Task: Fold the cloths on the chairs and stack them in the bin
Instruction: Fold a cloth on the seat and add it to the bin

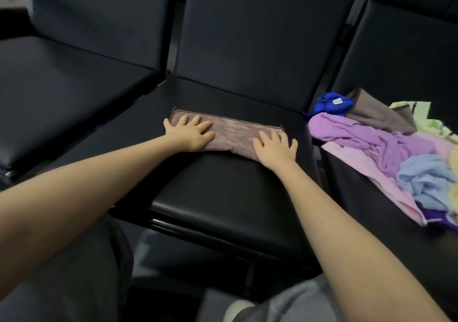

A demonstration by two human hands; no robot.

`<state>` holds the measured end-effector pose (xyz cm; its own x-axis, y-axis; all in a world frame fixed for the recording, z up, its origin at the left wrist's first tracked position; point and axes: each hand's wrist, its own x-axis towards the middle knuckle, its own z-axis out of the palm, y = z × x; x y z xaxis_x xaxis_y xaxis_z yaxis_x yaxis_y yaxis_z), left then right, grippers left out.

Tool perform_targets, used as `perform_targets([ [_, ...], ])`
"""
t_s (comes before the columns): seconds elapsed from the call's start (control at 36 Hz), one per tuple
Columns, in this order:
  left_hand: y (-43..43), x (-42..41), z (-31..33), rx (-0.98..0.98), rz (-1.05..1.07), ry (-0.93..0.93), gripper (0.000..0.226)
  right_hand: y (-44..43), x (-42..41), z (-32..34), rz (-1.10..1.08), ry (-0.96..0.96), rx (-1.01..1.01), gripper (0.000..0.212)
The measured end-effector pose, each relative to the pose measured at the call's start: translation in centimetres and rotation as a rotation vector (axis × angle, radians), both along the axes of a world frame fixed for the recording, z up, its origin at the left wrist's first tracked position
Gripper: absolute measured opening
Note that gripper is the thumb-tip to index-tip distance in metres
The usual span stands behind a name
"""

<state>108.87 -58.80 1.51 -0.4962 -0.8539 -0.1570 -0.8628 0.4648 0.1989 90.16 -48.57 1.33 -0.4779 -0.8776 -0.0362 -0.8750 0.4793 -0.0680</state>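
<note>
Mauve-brown cloth (233, 134): folded to a long narrow strip with a dark hem along the far edge. Flat on the seat of the middle chair (223, 197), toward the backrest and running slightly askew, left end farther back than right end.

Left hand (190, 133): palm down on the left end of the strip, fingers straight and fanned apart, pressing flat. Nothing pinched. Thumb at the strip's outer left edge.

Right hand (275, 148): palm down on the right end, over the near right corner, fingers likewise straight and spread. Outermost finger at or just past the cloth's right edge; exact contact not resolvable.

Between the two hands: a bare stretch of cloth, lightly rippled. Both forearms reaching in from the near side, well apart at the elbows and closer at the wrists.

On the right chair (396, 49): loose unfolded pile of cloths, apart from the strip. Blue cloth (327, 103) at the back left with a small white tag, purple cloth (359, 133) just in front of it, pink cloth (359, 170) hanging over the seat edge, light blue cloth (426, 178) bunched on top, grey-brown cloth (379, 116) and pale green cloth (418, 117) behind.

Left chair (62, 78): black padded seat only.
</note>
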Motion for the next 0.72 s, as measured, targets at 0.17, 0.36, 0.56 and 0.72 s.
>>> perform_targets([
  [0.17, 4.1, -1.6, 2.4, 0.433, 0.150, 0.156, 0.066, 0.2, 2.4, 2.1, 0.062, 0.203, -0.300, 0.039],
  [0.36, 3.7, 0.0, 5.7, 0.210, -0.104, 0.276, 0.029, 0.6, 4.1, 2.0, 0.230, -0.199, 0.000, 0.041],
  [0.56, 1.4, 1.5, 1.3, 0.030, -0.495, 0.040, 0.078, 2.3, 2.7, 1.7, 0.369, -0.480, -0.113, 0.042],
  [0.72, 1.4, 1.7, 1.2, 0.090, -0.478, 0.203, 0.074, 3.1, 0.7, 2.2, 0.129, -0.354, -0.352, 0.036],
])
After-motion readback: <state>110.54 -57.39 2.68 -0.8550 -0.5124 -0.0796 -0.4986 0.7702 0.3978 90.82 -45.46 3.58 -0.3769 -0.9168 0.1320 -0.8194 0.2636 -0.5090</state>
